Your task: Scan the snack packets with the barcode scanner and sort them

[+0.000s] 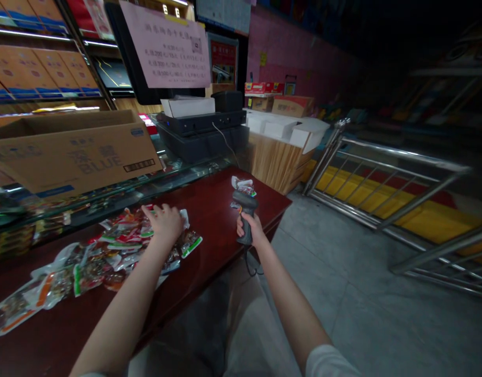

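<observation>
My right hand (250,226) is wrapped round the grip of a dark handheld barcode scanner (244,205), held upright above the dark red counter (217,201); its cable hangs down below my wrist. One small snack packet (243,184) lies just beyond the scanner's head. My left hand (164,220) rests palm down, fingers spread, on a pile of several clear snack packets (107,256) with red, green and orange labels that stretches leftward along the counter.
An open cardboard box (68,149) sits on a glass display case at the left. A black cash register (203,128) and white boxes (288,128) stand behind the counter. Shelves of orange boxes fill the upper left. A metal railing (382,178) crosses the floor at right.
</observation>
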The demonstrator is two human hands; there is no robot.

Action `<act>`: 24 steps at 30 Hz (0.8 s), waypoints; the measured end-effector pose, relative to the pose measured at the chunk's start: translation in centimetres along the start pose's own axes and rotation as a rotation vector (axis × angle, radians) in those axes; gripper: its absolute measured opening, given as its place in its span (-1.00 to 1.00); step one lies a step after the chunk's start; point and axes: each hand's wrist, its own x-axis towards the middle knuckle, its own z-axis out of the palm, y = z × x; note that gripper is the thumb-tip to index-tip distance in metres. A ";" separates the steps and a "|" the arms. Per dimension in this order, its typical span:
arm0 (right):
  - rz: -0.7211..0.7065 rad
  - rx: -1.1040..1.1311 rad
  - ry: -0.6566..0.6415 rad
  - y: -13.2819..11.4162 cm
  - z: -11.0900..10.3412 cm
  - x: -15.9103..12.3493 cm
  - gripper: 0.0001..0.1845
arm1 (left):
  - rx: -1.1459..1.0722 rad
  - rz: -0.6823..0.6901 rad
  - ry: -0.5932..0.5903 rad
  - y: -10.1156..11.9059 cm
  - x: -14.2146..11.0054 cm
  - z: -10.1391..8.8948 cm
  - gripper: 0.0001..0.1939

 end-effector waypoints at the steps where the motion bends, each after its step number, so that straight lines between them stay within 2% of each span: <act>1: -0.022 0.014 0.023 0.0 0.0 0.0 -0.66 | -0.014 0.013 0.027 1.1 0.7 -0.3 -0.62; 4: -0.084 0.047 0.100 -0.4 -0.3 0.0 -0.65 | -0.210 0.147 0.021 5.8 2.7 -0.8 -0.62; 7: -0.126 0.023 0.198 -1.2 -1.2 0.0 -0.61 | -0.472 0.246 -0.165 11.2 4.5 -0.5 -0.55; 9: -0.132 -0.013 0.252 -1.8 -2.0 0.0 -0.57 | -0.587 0.253 -0.236 14.3 5.3 0.3 -0.48; 12: -0.116 -0.033 0.277 -2.4 -2.7 0.2 -0.56 | -0.645 0.186 -0.226 17.1 6.0 1.9 -0.43; 16: -0.099 -0.027 0.260 -2.4 -2.9 0.5 -0.55 | -0.715 0.102 -0.157 17.7 6.5 4.0 -0.51; 18: -0.107 -0.018 0.261 -2.3 -2.8 0.5 -0.55 | -0.845 0.079 -0.132 17.4 6.7 4.9 -0.58; 21: -0.110 -0.011 0.257 -2.2 -2.8 0.4 -0.56 | -1.272 -0.002 -0.103 16.8 7.2 6.2 -0.70; 24: -0.079 -0.028 0.241 -2.3 -2.9 0.4 -0.57 | -1.811 -0.129 -0.119 16.7 7.7 6.9 -0.68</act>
